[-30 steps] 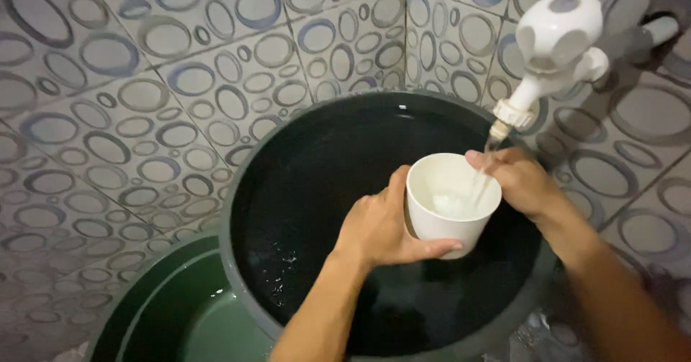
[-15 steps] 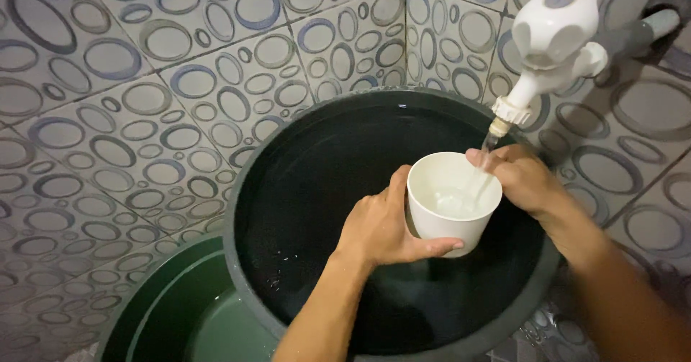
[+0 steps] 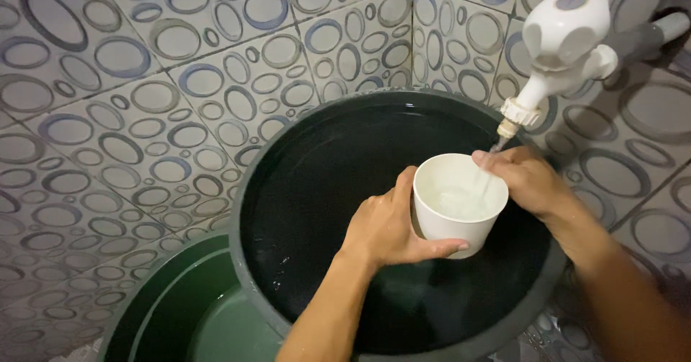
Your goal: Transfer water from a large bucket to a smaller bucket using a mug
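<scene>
Fingers (image 3: 446, 247) grip white cup (image 3: 453, 222) holding water (image 3: 461, 202).

We hold a white cup (image 3: 459, 207) in both hands, left hand (image 3: 385, 225) and right hand (image 3: 529, 182), under a running white tap (image 3: 558, 42), above a dark water-filled tub (image 3: 324, 182).

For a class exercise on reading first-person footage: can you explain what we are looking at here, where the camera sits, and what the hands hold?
The camera sits on a person's head, looking down at their own bare hands. The left hand grips a white cup by its side, fingers curled beneath. The right hand steadies the rim. A thin stream of water runs into the cup from a white tap on the tiled wall. Below is a big dark tub of water, with a green basin beside it.
</scene>
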